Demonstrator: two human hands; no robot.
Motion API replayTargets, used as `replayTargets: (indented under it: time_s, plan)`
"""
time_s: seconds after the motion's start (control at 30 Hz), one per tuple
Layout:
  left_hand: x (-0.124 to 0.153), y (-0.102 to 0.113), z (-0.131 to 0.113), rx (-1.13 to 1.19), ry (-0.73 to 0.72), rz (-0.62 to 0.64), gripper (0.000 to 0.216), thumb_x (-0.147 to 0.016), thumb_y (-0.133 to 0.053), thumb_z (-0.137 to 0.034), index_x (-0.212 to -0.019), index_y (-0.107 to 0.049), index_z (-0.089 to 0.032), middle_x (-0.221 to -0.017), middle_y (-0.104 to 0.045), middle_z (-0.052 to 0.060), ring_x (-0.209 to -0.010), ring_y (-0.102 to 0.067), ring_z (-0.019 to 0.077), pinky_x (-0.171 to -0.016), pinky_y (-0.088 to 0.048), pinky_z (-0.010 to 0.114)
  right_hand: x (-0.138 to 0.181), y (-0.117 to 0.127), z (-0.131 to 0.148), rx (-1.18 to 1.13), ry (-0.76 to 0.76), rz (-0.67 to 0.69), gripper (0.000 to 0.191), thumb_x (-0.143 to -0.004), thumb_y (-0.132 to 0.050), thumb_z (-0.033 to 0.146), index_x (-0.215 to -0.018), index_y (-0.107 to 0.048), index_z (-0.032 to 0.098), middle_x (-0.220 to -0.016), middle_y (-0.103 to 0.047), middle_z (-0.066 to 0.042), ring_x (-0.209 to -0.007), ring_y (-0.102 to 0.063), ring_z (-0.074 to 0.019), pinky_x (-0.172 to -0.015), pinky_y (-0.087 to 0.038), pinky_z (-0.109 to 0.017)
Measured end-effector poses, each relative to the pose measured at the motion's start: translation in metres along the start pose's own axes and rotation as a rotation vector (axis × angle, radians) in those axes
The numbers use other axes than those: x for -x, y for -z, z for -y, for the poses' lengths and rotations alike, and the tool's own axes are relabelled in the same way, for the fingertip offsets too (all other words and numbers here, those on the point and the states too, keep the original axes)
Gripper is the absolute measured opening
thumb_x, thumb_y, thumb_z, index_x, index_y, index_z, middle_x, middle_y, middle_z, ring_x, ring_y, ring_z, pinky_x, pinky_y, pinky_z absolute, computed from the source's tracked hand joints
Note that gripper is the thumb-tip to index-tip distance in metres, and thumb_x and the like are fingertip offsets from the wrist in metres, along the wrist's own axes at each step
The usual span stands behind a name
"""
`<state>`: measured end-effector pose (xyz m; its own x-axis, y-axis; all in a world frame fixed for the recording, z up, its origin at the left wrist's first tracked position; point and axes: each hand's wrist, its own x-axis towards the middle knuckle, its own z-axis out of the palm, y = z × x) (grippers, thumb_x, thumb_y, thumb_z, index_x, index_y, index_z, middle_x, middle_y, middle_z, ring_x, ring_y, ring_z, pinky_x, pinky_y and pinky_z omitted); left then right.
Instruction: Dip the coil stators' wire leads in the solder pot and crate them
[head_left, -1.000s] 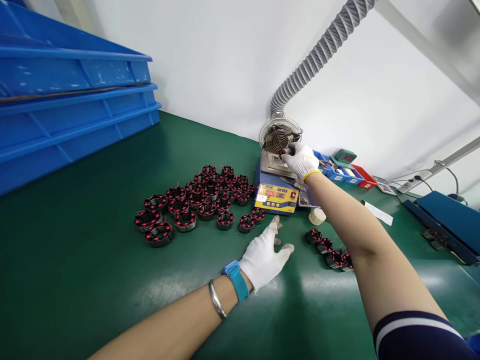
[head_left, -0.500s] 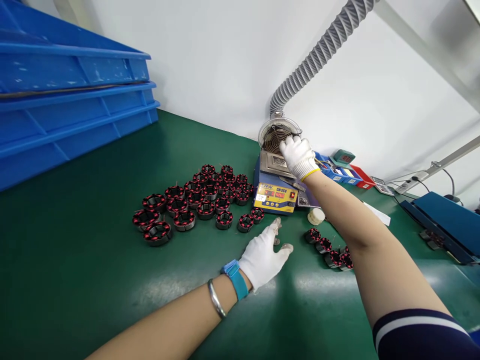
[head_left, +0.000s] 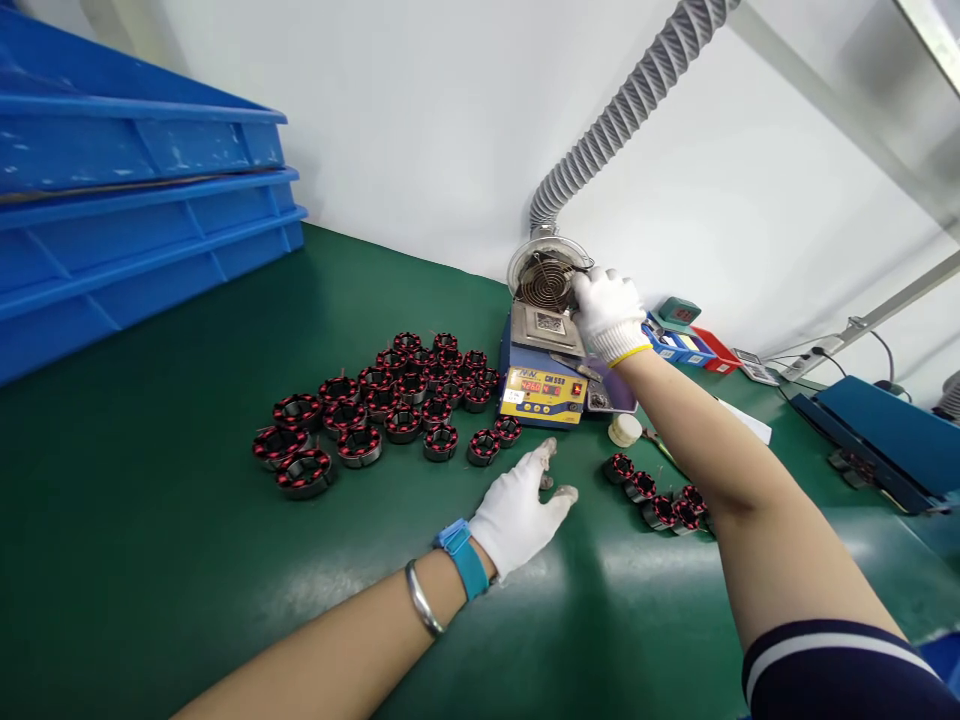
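My left hand (head_left: 519,512), in a white glove, hovers over or rests on the green table with thumb and fingers apart, holding nothing. In front of it stands a blue and yellow box with a red digital display (head_left: 541,396), with a metal plate (head_left: 546,326) on top. My right hand (head_left: 611,312), also gloved, is beside the round wire fan guard (head_left: 546,285) behind that plate. Its fingers are curled, and whatever they hold is hidden. Many ring-shaped motor stators (head_left: 360,445) with red and black windings stand left of the box. Several more stators (head_left: 660,511) stand to the right.
A grey ribbed duct (head_left: 622,115) rises behind the fan guard. Stacked blue crates (head_left: 150,220) are at the left. A round cream-coloured piece (head_left: 625,430), a red bin (head_left: 716,350) and a teal machine (head_left: 877,430) are on the right. My right forearm crosses above the table.
My right hand has shifted right, away from the fan guard, uncovering more of it. My left hand keeps its spread pose. The view has turned slightly.
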<state>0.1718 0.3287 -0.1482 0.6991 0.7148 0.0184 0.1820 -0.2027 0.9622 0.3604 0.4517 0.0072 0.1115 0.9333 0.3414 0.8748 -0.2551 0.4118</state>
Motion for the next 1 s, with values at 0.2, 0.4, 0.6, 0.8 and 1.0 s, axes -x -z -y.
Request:
replayTargets:
  time_s: [0.2, 0.4, 0.6, 0.8, 1.0]
  plan:
    - [0.001, 0.000, 0.007, -0.011, -0.001, 0.033, 0.064, -0.083, -0.057, -0.042, -0.141, -0.041, -0.017, -0.124, -0.062, 0.012, -0.095, -0.065, 0.0206, -0.081, -0.054, 0.032, 0.088, 0.024, -0.060, -0.508, -0.423, 0.049, 0.052, -0.070, -0.068, 0.041, -0.118, -0.061, 0.023, -0.108, -0.066, -0.006, -0.100, -0.062, -0.0258, -0.088, -0.052, -0.043]
    - [0.001, 0.002, 0.009, -0.114, 0.053, 0.070, 0.072, -0.080, -0.055, -0.056, -0.141, -0.040, -0.022, -0.116, -0.066, 0.009, -0.099, -0.066, 0.0248, -0.092, -0.051, 0.041, 0.226, 0.042, -0.151, -0.677, -0.894, 0.245, 0.042, -0.069, -0.064, 0.032, -0.108, -0.068, 0.018, -0.092, -0.072, -0.007, -0.079, -0.068, -0.0179, -0.080, -0.056, -0.033]
    - [0.009, 0.004, -0.006, -0.231, 0.127, 0.086, 0.072, -0.077, -0.055, -0.055, -0.140, -0.042, -0.023, -0.117, -0.066, 0.007, -0.109, -0.063, 0.0272, -0.100, -0.046, 0.045, 0.334, 0.031, -0.206, -0.577, -1.130, 0.521, 0.023, -0.073, -0.058, 0.028, -0.089, -0.074, 0.021, -0.078, -0.074, -0.005, -0.072, -0.067, -0.0168, -0.068, -0.056, -0.026]
    - [0.013, 0.006, -0.021, -0.356, 0.221, 0.124, 0.070, -0.078, -0.048, -0.057, -0.139, -0.040, -0.024, -0.118, -0.067, 0.005, -0.115, -0.060, 0.0270, -0.105, -0.042, 0.046, 0.358, 0.006, -0.205, -0.482, -1.071, 0.626, 0.029, -0.078, -0.059, 0.035, -0.101, -0.072, 0.023, -0.094, -0.073, -0.002, -0.092, -0.066, -0.0193, -0.083, -0.051, -0.028]
    - [0.013, 0.003, -0.013, -0.511, 0.096, 0.093, 0.066, -0.081, -0.044, -0.059, -0.135, -0.046, -0.021, -0.105, -0.072, 0.005, -0.100, -0.068, 0.0261, -0.093, -0.053, 0.042, 0.375, 0.013, -0.177, -0.239, -0.923, 0.521, 0.056, -0.083, -0.053, 0.054, -0.134, -0.049, 0.032, -0.132, -0.056, -0.005, -0.115, -0.056, -0.0283, -0.091, -0.046, -0.042]
